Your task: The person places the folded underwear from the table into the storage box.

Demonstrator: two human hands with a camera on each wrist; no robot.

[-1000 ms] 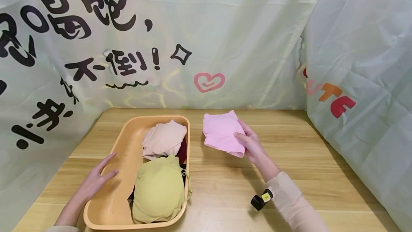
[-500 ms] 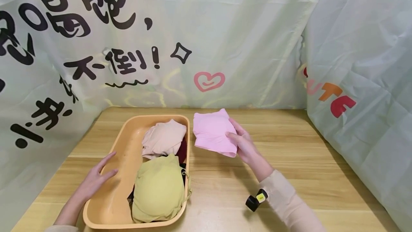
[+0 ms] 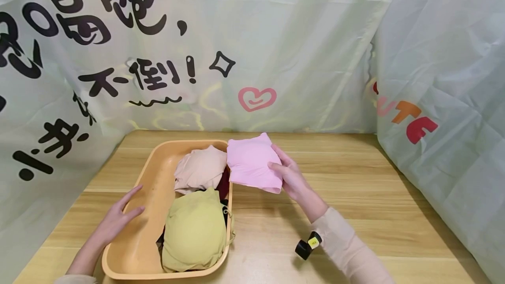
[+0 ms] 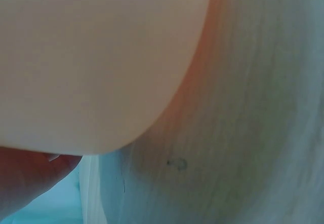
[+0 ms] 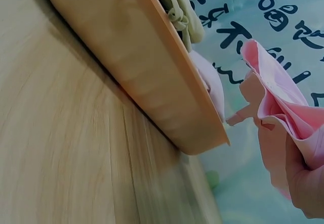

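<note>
My right hand [image 3: 293,181] pinches a folded pink bra [image 3: 252,161] by its right edge, thumb on top. The bra is held up at the right rim of an orange plastic basin [image 3: 136,249], overlapping the rim's far end in the head view. In the right wrist view the pink bra [image 5: 283,87] shows its layered folds. Inside the basin, a pale pink folded garment [image 3: 201,168] lies at the far right, and a yellow-green bra [image 3: 195,231] with a thin strap lies nearer. My left hand [image 3: 114,220] rests at the basin's left rim, fingers extended and thumb apart.
Dark red cloth [image 3: 223,185] and some black cloth show beneath the upper garments. The strap hangs over the basin's right rim. A wooden table [image 3: 355,179] carries the basin, with printed fabric curtain [image 3: 307,56] behind and at both sides. A black device [image 3: 307,245] is on my right wrist.
My right hand has carried the pink bra leftward, from over the table to the basin's right rim. The left hand and the basin stay where they were.
</note>
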